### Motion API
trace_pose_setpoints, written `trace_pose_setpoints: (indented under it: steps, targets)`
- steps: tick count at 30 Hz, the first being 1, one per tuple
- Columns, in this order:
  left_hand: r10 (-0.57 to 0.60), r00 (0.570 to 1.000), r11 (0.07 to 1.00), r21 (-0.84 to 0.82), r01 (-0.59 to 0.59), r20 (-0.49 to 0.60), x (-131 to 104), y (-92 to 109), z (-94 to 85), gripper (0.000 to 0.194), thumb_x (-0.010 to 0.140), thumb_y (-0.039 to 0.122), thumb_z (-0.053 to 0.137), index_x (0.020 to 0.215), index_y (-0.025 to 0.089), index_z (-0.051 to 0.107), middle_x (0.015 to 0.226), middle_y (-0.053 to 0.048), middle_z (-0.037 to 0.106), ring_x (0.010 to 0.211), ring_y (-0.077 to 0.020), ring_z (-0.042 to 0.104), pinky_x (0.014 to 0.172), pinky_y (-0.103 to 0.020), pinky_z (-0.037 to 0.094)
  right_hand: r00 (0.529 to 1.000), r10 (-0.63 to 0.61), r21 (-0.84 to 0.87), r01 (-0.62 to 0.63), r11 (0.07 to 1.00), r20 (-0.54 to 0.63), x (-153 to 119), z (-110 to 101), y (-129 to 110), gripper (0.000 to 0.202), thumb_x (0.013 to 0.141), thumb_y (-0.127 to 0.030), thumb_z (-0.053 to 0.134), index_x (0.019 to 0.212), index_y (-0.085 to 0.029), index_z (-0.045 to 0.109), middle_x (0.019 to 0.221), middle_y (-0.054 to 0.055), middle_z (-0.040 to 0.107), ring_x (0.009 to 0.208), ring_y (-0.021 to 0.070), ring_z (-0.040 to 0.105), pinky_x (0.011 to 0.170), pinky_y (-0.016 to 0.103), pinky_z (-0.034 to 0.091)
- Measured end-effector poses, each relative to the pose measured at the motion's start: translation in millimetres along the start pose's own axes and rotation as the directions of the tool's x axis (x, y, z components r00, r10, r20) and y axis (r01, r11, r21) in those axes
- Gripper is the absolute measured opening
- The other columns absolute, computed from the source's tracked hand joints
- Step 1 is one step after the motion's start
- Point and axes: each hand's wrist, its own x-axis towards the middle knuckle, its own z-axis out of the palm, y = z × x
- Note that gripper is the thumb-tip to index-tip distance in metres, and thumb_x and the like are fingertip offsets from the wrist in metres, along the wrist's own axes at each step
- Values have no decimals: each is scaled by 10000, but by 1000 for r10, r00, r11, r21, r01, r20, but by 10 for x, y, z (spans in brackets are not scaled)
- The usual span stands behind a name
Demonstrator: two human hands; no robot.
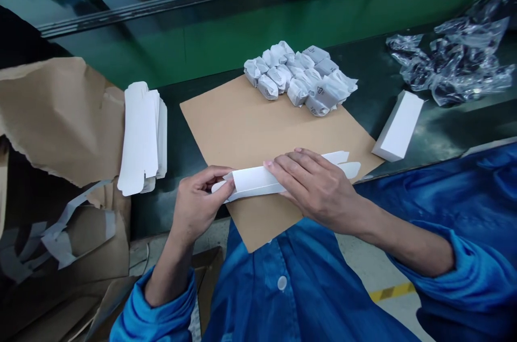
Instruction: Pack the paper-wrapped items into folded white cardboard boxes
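Observation:
A long white carton with open end flaps lies crosswise between my hands, over a brown cardboard sheet. My left hand pinches its left end, thumb in front by the flaps. Over the carton's right part, my right hand is laid with fingers together, gripping it from above; the thumb is mostly hidden. Loose flaps stick out past the right hand. Several small items in white printed wrapping are bunched at the sheet's far edge. To the right stands a closed white box, lying on its side.
A stack of flat white cartons lies at the left of the dark green table. Clear plastic bags are heaped at the back right. An opened brown cardboard box with torn tape stands at the left. A green panel runs behind.

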Motion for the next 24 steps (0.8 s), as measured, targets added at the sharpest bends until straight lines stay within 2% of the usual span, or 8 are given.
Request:
trace_pose_setpoints:
  steps: [3,8,13,18,19,21,23,24]
  targets:
    - [3,1000,1000,4,-3,7,38,-2,-34,115,768,239,698,844,207,778,731,2,738,597,-105,628,534,-180,479,1000,11,-36,-12,999,-10,11,-17,-19,447,960,-154,514,1390,-32,500,1260,201,654,1145,304,615,1023,477,504]
    - [32,988,997,-71,-22,150,128,24,-111,167,747,289,747,894,224,794,848,-22,774,635,-117,644,547,-194,505,1000,3,40,-3,999,-21,19,-2,29,486,960,-184,528,1418,-33,465,1295,187,637,1166,295,601,1046,471,496]
    - [-55,995,998,-30,58,83,165,-11,-11,115,757,227,710,840,211,788,812,-14,770,687,-137,679,574,-206,523,995,86,-31,-85,996,44,18,59,-64,446,982,-144,457,1416,-41,474,1236,198,663,1125,285,636,979,457,535]
    - [-83,994,993,-77,89,70,148,-82,-88,129,734,158,696,821,218,770,780,-1,762,676,-143,699,575,-221,549,999,35,2,-35,999,-26,-14,23,-28,351,968,-98,450,1297,-82,573,1174,164,706,1082,257,666,902,389,568]
    - [-69,997,989,-126,72,29,117,-80,-107,164,759,190,706,908,225,764,781,2,759,641,-140,693,567,-234,558,996,67,-9,-67,998,-61,-19,23,25,348,971,-123,466,1302,-95,567,1171,160,709,1068,255,671,883,382,572]
    - [-5,981,974,-223,-39,-195,15,-48,-83,288,844,302,684,1126,247,702,817,4,755,634,-149,701,596,-280,593,969,202,-46,-211,977,-143,-13,50,126,373,974,-220,515,1328,-103,541,1155,170,712,1025,269,682,839,392,578]
    - [93,909,946,-247,-208,-407,-118,15,58,424,915,430,608,1304,263,590,979,-30,757,802,-196,741,720,-364,630,907,355,-62,-378,924,-227,17,120,142,440,960,-321,562,1334,-93,529,1124,190,713,979,291,688,801,411,578]
    - [145,891,934,-239,-267,-430,-181,54,169,503,926,489,576,1374,266,526,1123,-67,734,951,-234,736,804,-409,627,880,398,-56,-425,903,-260,39,165,99,461,953,-344,570,1334,-90,526,1114,192,713,965,297,689,793,416,577]
